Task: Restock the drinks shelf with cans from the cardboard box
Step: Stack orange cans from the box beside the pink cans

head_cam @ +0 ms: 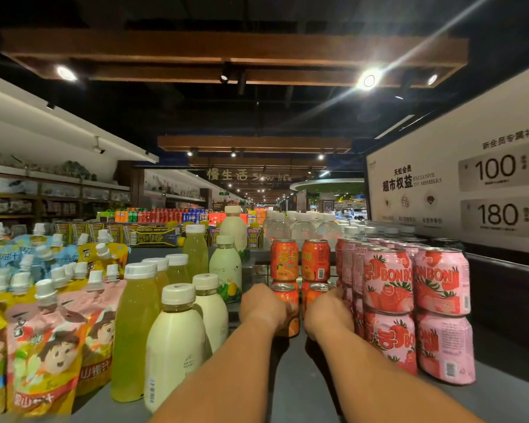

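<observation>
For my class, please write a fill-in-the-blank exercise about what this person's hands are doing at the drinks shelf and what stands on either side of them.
1. Each hand, the left hand and the right hand, grips one ____ can.
2. To the right of the hands, the pink strawberry cans are stacked ____ high.
3. The cream-coloured bottles to the left of the hands have ____ caps.
4. The pouches at far left show a cartoon ____.

Missing words: orange; two; white; face
</observation>
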